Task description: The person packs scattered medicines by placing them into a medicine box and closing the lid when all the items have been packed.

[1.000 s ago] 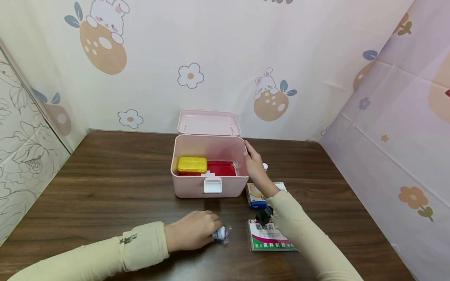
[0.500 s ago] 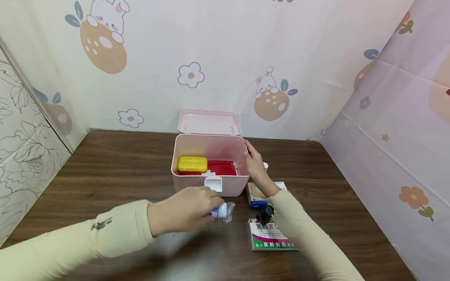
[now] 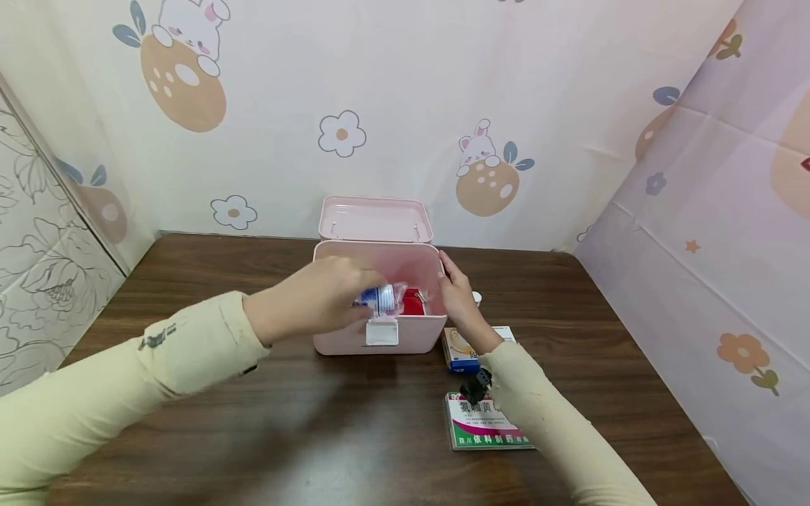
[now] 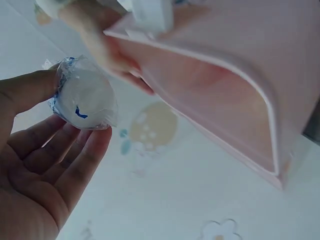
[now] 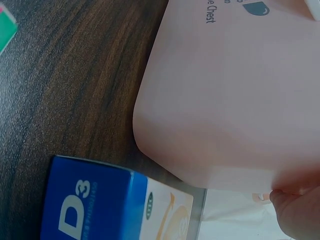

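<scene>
Nearest to me, my two pale sleeves [image 3: 190,348] reach forward over the dark wood-grain table [image 3: 209,414]. A green-and-white box [image 3: 490,430] lies flat on the table, partly covered by my right sleeve. Beyond it, a blue-and-white box [image 3: 460,348] lies near the front right corner of the pink box [image 3: 342,344]; the right wrist view shows "D3" on its blue end.

The pink box stands upright, with a white latch [image 3: 382,332] at the middle of its front wall. My left hand [image 3: 323,295] grips the bottle [image 3: 382,301], thumb on one side and fingers on the other. The bottle has a blue-and-white body and a clear plastic wrap. In the head view it overlaps the opening of the pink box above the latch; in the left wrist view it is apart from the walls.

My right hand [image 3: 460,303] rests against the right side of the pink box at the rim, fingers extended. I cannot tell which side of the rim the thumb is on.

Inside lies a red pouch [image 3: 413,303], partly hidden. Behind the opening, the lid [image 3: 375,219] is raised. Farthest back hangs a patterned cloth [image 3: 392,84].
</scene>
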`<state>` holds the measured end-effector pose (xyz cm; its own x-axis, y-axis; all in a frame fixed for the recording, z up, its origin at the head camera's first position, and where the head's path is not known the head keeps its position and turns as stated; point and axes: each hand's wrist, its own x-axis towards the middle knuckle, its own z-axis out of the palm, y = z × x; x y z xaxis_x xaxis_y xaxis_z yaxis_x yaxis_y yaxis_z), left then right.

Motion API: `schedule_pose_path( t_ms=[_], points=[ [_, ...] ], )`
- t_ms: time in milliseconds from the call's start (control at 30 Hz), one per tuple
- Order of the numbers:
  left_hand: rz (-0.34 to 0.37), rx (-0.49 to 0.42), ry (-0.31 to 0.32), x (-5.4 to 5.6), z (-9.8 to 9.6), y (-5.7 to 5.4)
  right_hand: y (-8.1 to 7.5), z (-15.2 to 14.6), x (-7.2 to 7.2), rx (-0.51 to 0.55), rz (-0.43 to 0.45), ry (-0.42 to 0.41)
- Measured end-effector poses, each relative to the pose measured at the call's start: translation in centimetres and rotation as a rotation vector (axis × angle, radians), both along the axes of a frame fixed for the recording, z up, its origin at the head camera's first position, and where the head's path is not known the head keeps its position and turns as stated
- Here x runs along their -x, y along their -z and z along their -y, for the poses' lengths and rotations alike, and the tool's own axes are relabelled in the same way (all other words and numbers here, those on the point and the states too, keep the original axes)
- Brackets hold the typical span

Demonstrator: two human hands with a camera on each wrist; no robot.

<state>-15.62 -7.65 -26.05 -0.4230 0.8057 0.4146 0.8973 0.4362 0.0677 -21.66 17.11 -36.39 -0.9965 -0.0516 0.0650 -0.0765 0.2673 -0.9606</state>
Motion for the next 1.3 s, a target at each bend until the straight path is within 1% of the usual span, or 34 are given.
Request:
schedule_pose_path(
  t_ms=[100, 233, 267, 400, 533, 700, 833, 1033, 1133, 1300],
  points=[
    [0.053, 0.019, -0.042, 1.2, 0.2, -0.2, 0.0, 0.0, -0.1, 0.003, 0.005, -0.003],
    [0.159, 0.054, -0.099, 2.6, 0.4, 0.0, 0.0, 0.0, -0.2, 0.008, -0.027, -0.008],
    [0.176, 0.068, -0.113, 2.8, 0.4, 0.1, 0.0, 0.0, -0.2, 0.013, -0.036, -0.008],
    [0.226, 0.091, -0.153, 3.8, 0.5, 0.9, 0.0, 0.0, -0.4, 0.012, -0.060, -0.011],
    [0.263, 0.115, -0.185, 4.6, 0.6, 1.8, 0.0, 0.1, -0.1, 0.005, -0.034, -0.001],
    [0.321, 0.189, -0.229, 5.7, 0.5, 3.1, 0.0, 0.0, 0.0, -0.012, -0.005, 0.009],
    [0.372, 0.244, -0.246, 6.4, 0.4, 4.0, 0.0, 0.0, 0.0, -0.027, -0.002, 0.015],
    [0.470, 0.283, -0.273, 7.3, 0.1, 5.1, 0.0, 0.1, -0.1, -0.030, -0.012, 0.016],
    [0.486, 0.313, -0.270, 7.7, 0.1, 5.6, 0.1, 0.1, 0.0, -0.030, -0.013, 0.016],
    [0.487, 0.372, -0.233, 8.2, 0.0, 6.3, 0.1, 0.1, 0.1, -0.035, -0.016, 0.018]
  ],
)
